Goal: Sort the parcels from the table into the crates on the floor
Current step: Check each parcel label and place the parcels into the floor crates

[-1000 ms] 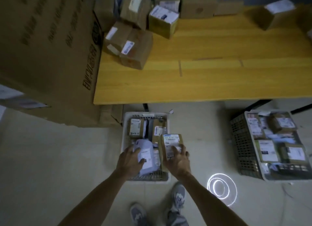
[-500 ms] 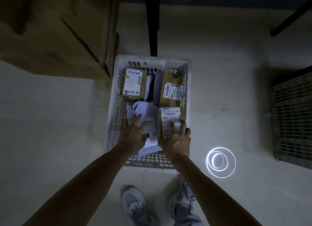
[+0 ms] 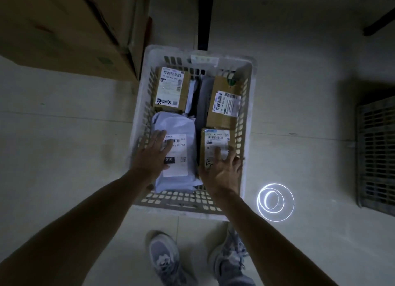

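Observation:
A white plastic crate (image 3: 141, 123) stands on the floor below me. A grey mailer bag (image 3: 183, 125) with a white label lies in its near left part, and my left hand (image 3: 152, 155) rests flat on it with straight fingers. In the near right corner lies a small brown box (image 3: 215, 138), on which my right hand (image 3: 224, 171) lies with spread fingers. Two more labelled brown boxes fill the far end, one at the left (image 3: 172, 89) and one at the right (image 3: 224, 103).
A big cardboard carton (image 3: 64, 27) stands at the upper left beside the crate. A dark table leg (image 3: 204, 16) rises behind the crate. A dark crate (image 3: 376, 151) is at the right edge. My two shoes (image 3: 164, 258) are on the floor near the crate.
The bag and the small box have gone down into the crate and lie flat. Both hands have opened on top of them. The view has tilted down, so the table is out of sight.

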